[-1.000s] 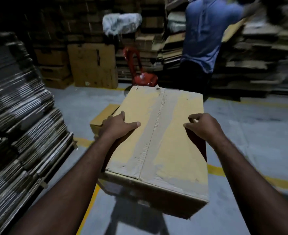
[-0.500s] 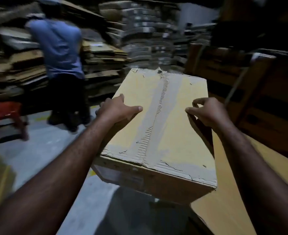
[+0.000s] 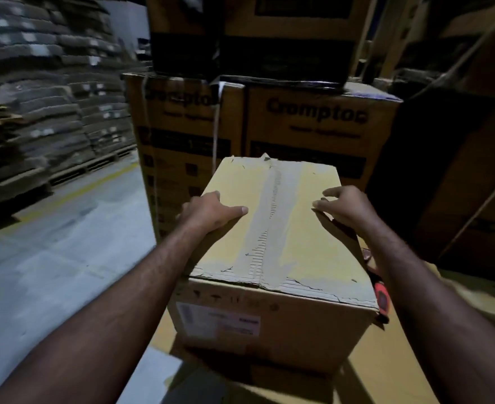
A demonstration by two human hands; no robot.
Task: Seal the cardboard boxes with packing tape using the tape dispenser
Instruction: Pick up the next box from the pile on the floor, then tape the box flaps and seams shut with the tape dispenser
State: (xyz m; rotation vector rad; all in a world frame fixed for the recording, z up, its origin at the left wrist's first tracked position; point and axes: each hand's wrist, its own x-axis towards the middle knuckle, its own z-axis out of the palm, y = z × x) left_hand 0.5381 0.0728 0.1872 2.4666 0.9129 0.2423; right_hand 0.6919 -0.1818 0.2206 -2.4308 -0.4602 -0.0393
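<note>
Item: cardboard box (image 3: 281,228), centre, between my forearms, just near of the stacked printed cartons (image 3: 316,132).

Orientation: long axis runs near to far. The tape strip (image 3: 269,217) follows it down the middle of the top face. The short end bearing the shipping label (image 3: 217,319) faces me.

Left hand (image 3: 208,212): gripping the box's left top edge, thumb flat on top.

Right hand (image 3: 345,207): clasping the right top edge, thumb tip on the face, forefinger lifted.

Red object (image 3: 381,298): at the near right corner, mostly hidden, unidentifiable.

Left: grey floor (image 3: 50,258), flat cardboard stacks (image 3: 36,97).
</note>
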